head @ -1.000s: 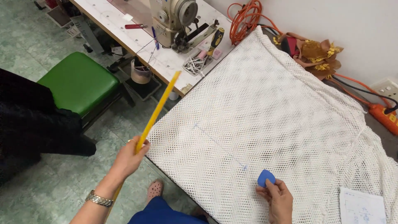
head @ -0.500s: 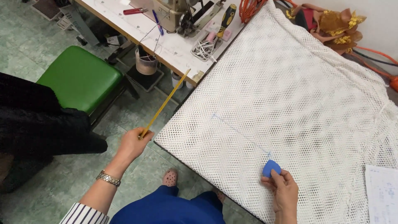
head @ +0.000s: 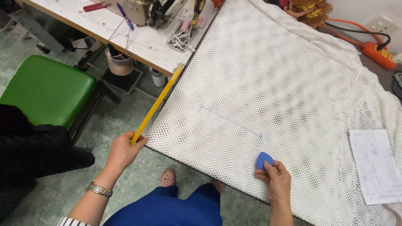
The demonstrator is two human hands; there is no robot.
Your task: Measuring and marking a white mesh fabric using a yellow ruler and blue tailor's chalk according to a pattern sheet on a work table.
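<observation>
My left hand (head: pixel 124 150) grips the near end of a long yellow ruler (head: pixel 155 105) that slants up and right, off the table's left edge, over the floor. My right hand (head: pixel 274 179) pinches a blue piece of tailor's chalk (head: pixel 264 159) against the white mesh fabric (head: pixel 272 83) spread over the table. A faint blue chalk line (head: pixel 230 120) runs across the mesh from a small cross mark toward the chalk. A metal watch sits on my left wrist.
A green stool (head: pixel 46 90) stands at the left, with dark cloth below it. A sewing machine (head: pixel 146 8), red scissors (head: pixel 96 6) and a coiled white cable (head: pixel 179 38) lie on the white bench behind. An orange power strip (head: pixel 377 54) and a paper sheet (head: pixel 374 165) are at the right.
The view has tilted down and closer. My left hand has swung the ruler nearer to the table's left edge. My right hand stays on the chalk at the line's end.
</observation>
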